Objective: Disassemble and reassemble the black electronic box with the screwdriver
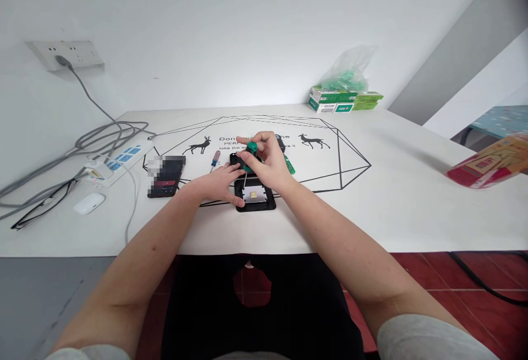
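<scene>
My right hand (270,163) is closed round a green-handled screwdriver (251,153), its shaft pointing down at the upper left part of a small black device (270,203). That device lies flat on the table and has a silvery plate with a yellowish square in its middle. Fingers spread, my left hand (218,185) rests against the device's left side. A second screwdriver (215,158) with a blue and red handle lies beyond my left hand. Behind the device are black parts, partly hidden by my right hand, and a green board (290,166).
A phone (167,175), a white earbud case (89,203), glasses (45,204) and a power strip (124,159) with cables lie on the left. Green and white boxes (334,99) stand by the wall. At the right is a red and yellow package (489,164).
</scene>
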The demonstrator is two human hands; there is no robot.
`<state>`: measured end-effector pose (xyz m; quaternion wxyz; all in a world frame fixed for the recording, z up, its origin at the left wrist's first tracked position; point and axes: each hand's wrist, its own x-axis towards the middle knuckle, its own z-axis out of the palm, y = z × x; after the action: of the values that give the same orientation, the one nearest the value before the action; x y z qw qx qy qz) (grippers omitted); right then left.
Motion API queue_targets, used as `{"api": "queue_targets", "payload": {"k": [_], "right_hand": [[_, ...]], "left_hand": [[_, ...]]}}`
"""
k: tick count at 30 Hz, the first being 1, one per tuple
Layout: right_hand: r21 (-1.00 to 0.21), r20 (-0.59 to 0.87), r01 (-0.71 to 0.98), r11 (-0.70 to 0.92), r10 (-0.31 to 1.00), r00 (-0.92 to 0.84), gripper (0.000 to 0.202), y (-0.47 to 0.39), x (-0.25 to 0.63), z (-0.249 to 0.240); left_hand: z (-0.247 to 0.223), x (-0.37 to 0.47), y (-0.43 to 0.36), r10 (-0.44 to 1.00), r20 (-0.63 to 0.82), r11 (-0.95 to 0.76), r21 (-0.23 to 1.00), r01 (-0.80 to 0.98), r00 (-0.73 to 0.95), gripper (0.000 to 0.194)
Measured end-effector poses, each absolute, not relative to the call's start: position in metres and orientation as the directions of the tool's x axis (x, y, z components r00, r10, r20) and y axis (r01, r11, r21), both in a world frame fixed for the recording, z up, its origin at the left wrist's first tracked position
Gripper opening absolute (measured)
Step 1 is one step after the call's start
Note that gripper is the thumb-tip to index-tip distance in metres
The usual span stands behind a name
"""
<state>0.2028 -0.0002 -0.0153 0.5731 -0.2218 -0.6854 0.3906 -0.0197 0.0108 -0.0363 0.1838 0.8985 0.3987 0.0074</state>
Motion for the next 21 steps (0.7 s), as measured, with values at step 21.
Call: {"api": "queue_targets", "payload": {"k": [21], "right_hand": [[-0.539,0.820,0.110,0.835,0.550,-0.156,0.032,0.002,0.210,-0.008]], "left_hand": [[-0.025,-0.015,0.004,0.748,-0.216,-0.560,0.303,0.771,0.628,0.128]]}}
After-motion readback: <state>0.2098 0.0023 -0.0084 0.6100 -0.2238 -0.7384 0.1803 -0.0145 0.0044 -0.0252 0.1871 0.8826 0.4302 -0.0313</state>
